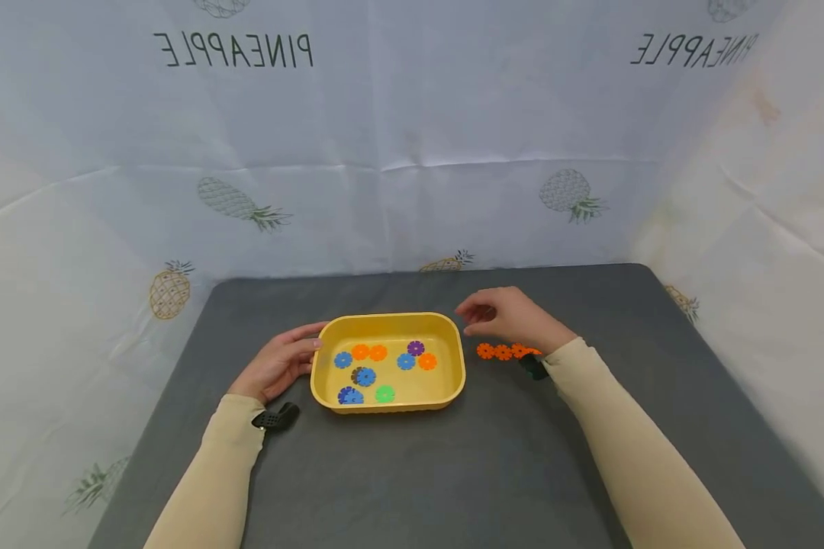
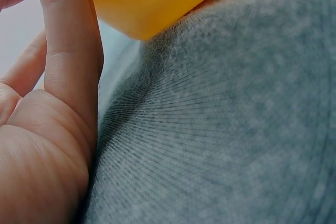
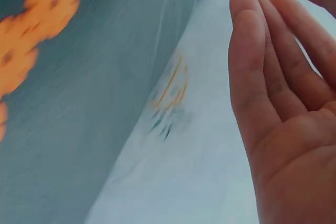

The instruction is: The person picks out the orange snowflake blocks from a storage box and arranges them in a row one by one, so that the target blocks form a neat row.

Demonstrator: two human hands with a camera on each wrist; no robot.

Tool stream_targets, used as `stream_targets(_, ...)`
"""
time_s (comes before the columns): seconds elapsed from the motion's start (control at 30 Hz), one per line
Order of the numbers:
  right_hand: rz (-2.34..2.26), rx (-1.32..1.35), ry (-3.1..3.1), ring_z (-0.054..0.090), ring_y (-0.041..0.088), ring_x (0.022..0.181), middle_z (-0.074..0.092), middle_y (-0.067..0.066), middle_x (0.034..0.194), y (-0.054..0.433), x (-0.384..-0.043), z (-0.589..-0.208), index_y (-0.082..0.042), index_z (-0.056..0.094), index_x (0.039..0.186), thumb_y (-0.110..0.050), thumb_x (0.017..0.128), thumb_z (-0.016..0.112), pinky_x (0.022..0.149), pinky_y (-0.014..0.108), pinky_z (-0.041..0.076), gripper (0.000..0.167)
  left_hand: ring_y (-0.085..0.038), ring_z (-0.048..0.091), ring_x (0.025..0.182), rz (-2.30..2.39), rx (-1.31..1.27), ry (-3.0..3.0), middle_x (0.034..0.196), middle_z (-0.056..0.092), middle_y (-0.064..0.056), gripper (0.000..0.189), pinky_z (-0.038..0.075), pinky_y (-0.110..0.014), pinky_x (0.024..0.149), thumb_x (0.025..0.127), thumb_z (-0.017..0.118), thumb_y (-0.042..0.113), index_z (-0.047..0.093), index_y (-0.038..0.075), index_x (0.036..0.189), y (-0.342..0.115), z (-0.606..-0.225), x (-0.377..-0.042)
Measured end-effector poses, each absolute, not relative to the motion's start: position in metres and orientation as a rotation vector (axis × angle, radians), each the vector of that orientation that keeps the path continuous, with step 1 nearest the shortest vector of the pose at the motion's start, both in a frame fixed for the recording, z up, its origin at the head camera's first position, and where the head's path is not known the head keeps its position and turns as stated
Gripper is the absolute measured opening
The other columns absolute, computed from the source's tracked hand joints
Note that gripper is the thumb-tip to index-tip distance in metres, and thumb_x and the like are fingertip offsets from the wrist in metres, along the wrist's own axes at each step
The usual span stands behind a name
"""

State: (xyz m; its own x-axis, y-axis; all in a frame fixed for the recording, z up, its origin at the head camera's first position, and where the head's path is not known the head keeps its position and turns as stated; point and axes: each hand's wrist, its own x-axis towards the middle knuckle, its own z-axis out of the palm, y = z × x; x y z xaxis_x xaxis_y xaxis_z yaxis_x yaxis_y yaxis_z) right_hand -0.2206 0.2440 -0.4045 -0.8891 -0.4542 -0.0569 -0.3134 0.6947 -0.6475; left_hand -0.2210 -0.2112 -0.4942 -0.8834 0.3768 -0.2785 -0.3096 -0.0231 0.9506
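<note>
The left hand [image 1: 275, 367] rests at the left end of a yellow, rounded rectangular plastic tray [image 1: 389, 408], its fingers fairly straight along the outer wall and its thumb at the rim. The right hand [image 1: 511, 314], its palm seen to hold nothing, hangs just beyond the tray's right end with loosely bent fingers, thumb and fingertips apart.

Inside the tray lie small, flat, notched plastic discs. Two orange discs [image 1: 369, 352] sit side by side near a single blue disc [image 1: 343, 360]; to the right, a purple disc [image 1: 416, 348], another blue one and a third orange one cluster together. Nearer the front are a blue disc overlapping a brown disc [image 1: 355, 376], a green disc [image 1: 385, 394], and a dark blue disc [image 1: 343, 395] partly covered by a lighter blue one.

Outside, right of the tray, a row of linked orange discs [image 1: 503, 352] lies on the grey tabletop [image 1: 398, 480]; the right wrist hides its far end, so the full count cannot be told. The right wrist view blurs and cuts off these discs; the left wrist view shows only a corner of the tray.

Tabletop stretches before the tray and to the right, its back edge meeting a white pineapple-print cloth [image 1: 384, 206].
</note>
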Motion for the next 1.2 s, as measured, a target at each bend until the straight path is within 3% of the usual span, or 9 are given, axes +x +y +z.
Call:
stream_targets(0.17, -0.782, -0.844, 2.561, 0.068, 0.014, 0.098, 0.078, 0.004, 0.117, 0.200, -0.231, -0.396, -0.012, 0.079, 0.128, -0.016, 0.095, 0.085, 0.091, 0.032, 0.062, 0.033, -0.016, 0.077, 0.102, 1.968, 0.060, 1.767, 0.135, 0.073, 0.001, 0.066, 0.066, -0.032, 0.091, 0.110, 0.066, 0.022, 0.038, 0.008, 0.168, -0.211, -0.495, -0.222)
stream_targets(0.33, -0.562, -0.930, 2.444, 0.065, 0.014, 0.097, 0.078, 0.003, 0.114, 0.169, -0.236, -0.399, -0.012, 0.080, 0.122, -0.015, 0.097, 0.082, 0.093, 0.032, 0.060, 0.025, -0.016, 0.078, 0.101, 1.969, 0.062, 1.760, 0.136, 0.073, 0.000, 0.064, 0.066, -0.033, 0.091, 0.110, 0.065, 0.022, 0.039, 0.009, 0.167, -0.211, -0.495, -0.224)
stream_targets(0.63, -0.116, -0.884, 2.456, 0.058, 0.017, 0.080, 0.062, -0.002, 0.084, 0.135, -0.235, -0.406, -0.009, 0.078, 0.101, -0.013, 0.099, 0.079, 0.075, 0.028, 0.054, 0.004, -0.018, 0.078, 0.102, 1.967, 0.057, 1.776, 0.137, 0.072, -0.002, 0.064, 0.066, -0.033, 0.091, 0.108, 0.068, 0.024, 0.043, 0.009, 0.165, -0.212, -0.495, -0.225)
stream_targets(0.77, -0.025, -0.902, 2.468, 0.054, 0.015, 0.075, 0.056, -0.002, 0.079, 0.126, -0.234, -0.411, -0.007, 0.076, 0.101, -0.011, 0.098, 0.079, 0.072, 0.027, 0.049, 0.006, -0.018, 0.078, 0.101, 1.975, 0.049, 1.769, 0.136, 0.073, -0.004, 0.064, 0.067, -0.033, 0.090, 0.108, 0.069, 0.023, 0.043, 0.008, 0.165, -0.212, -0.494, -0.225)
stream_targets(0.97, 0.030, -0.875, 2.515, 0.057, 0.015, 0.078, 0.064, -0.003, 0.085, 0.119, -0.233, -0.414, -0.011, 0.075, 0.106, -0.016, 0.097, 0.082, 0.076, 0.027, 0.054, 0.013, -0.019, 0.078, 0.102, 1.977, 0.054, 1.758, 0.137, 0.072, -0.005, 0.065, 0.067, -0.033, 0.091, 0.108, 0.069, 0.022, 0.043, 0.008, 0.166, -0.210, -0.493, -0.226)
stream_targets(1.2, 0.049, -0.854, 2.548, 0.053, 0.016, 0.072, 0.050, -0.002, 0.075, 0.114, -0.234, -0.414, -0.010, 0.071, 0.093, -0.017, 0.097, 0.082, 0.068, 0.027, 0.049, 0.014, -0.018, 0.078, 0.099, 1.974, 0.050, 1.759, 0.134, 0.074, -0.003, 0.065, 0.067, -0.033, 0.090, 0.108, 0.069, 0.023, 0.043, 0.008, 0.165, -0.213, -0.493, -0.225)
